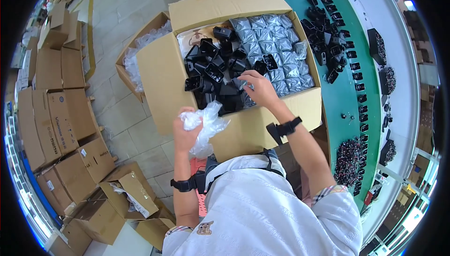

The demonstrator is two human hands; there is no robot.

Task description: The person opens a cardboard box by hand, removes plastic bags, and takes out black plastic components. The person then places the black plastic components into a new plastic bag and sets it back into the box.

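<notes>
My left hand (187, 131) is closed round a bunch of crumpled clear plastic bags (209, 124), held over the near left edge of an open cardboard box (164, 75). Inside the box, at the left, lies a loose heap of black plastic housings (214, 72). To their right, silver-wrapped packets (267, 35) sit in close rows. My right hand (258, 88) reaches in over the border between heap and packets, its fingers curled together. A pale bluish bit shows at the fingertips, too small to name. One black housing (270, 62) lies on top of the packets.
Behind the box's left flap stands another carton (124, 66) filled with clear plastic bags. On the right, a green-topped bench (344, 110) carries a pile of black parts (326, 45), a long row of them and a speckled heap (348, 162). Stacked cartons (56, 120) line the left.
</notes>
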